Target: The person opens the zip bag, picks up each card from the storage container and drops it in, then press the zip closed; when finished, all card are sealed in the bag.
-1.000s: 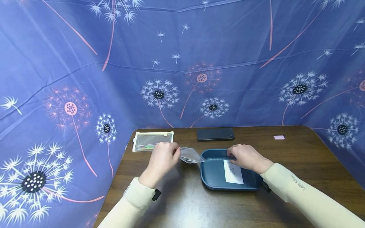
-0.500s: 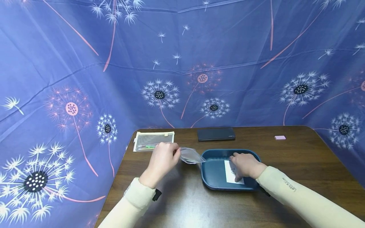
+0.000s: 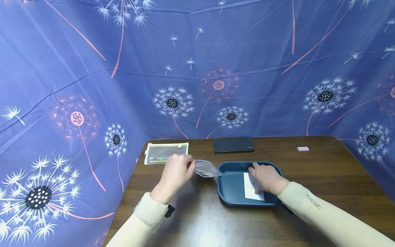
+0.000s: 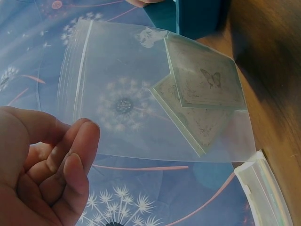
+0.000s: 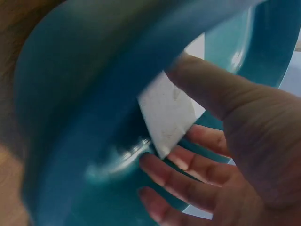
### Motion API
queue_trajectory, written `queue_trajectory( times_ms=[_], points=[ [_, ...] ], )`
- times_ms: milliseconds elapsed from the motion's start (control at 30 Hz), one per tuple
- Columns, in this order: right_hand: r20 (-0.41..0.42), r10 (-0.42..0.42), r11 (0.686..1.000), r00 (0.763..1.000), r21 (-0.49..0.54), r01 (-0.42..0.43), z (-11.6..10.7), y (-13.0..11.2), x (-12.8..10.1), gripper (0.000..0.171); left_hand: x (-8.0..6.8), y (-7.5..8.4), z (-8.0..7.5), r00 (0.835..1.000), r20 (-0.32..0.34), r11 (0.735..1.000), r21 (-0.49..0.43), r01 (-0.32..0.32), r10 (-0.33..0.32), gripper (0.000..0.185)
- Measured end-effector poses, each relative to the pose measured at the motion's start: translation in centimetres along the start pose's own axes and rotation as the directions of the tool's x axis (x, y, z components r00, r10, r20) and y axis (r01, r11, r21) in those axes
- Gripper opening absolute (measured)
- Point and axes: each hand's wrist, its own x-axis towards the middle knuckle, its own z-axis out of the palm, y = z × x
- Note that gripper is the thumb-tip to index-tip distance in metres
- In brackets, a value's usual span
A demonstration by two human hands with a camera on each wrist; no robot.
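In the left wrist view, my left hand (image 4: 51,174) pinches the zip end of a clear zip bag (image 4: 122,56). Several thin square cards (image 4: 211,75) lie overlapped inside, one showing a butterfly print. The head view has this hand (image 3: 178,173) left of a blue tray (image 3: 229,192), the bag's far end reaching its rim. My right hand (image 3: 267,179) is down in the tray over a white paper (image 3: 250,190). In the right wrist view, its thumb and fingers hold a small greyish card (image 5: 167,113) by opposite edges, with white paper showing behind.
At the back left of the wooden table (image 3: 197,219) lies a mesh zip pouch (image 3: 166,151) with pens in it. A black case (image 3: 234,145) rests behind the tray, and a small pink eraser-like block (image 3: 302,149) at the back right. Patterned blue cloth (image 3: 262,68) hangs behind.
My right hand has moved from the tray's back right down onto the paper, now covering part of its print. My left hand and the bag have stayed in place.
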Motion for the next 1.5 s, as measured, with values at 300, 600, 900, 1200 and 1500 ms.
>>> queue_trajectory(
  times_ms=[300, 600, 900, 1200, 1500],
  points=[
    [-0.194, -0.064, 0.998, 0.979, -0.033, 0.059, -0.9, 0.9, -0.8, 0.035, 0.0, 0.1, 0.0, 1.0, 0.003, 1.0, -0.005, -0.005, 0.005, 0.022],
    [-0.337, -0.121, 0.989, 0.934, 0.034, 0.141, -3.5, 0.9, -2.2, 0.021, 0.2, 0.2, 0.0, 1.0, 0.006, 1.0, -0.009, 0.003, -0.003, 0.022],
    [-0.394, -0.099, 0.975, 0.914, 0.145, 0.168, -7.8, -0.4, -3.8, 0.016, 0.2, 0.2, 0.1, 0.999, 0.034, 1.0, -0.003, 0.015, -0.015, 0.022],
    [-0.629, -0.077, 0.97, 0.773, 0.133, 0.205, -13.3, -2.0, -4.8, 0.01, 0.3, 0.2, 0.2, 0.999, 0.033, 1.0, -0.006, 0.02, -0.02, 0.024],
    [-0.735, -0.131, 0.938, 0.666, 0.124, 0.322, -16.7, -5.2, -4.4, 0.008, 0.4, 0.3, 0.2, 1.0, 0.022, 1.0, -0.008, 0.014, -0.014, 0.025]
  ],
)
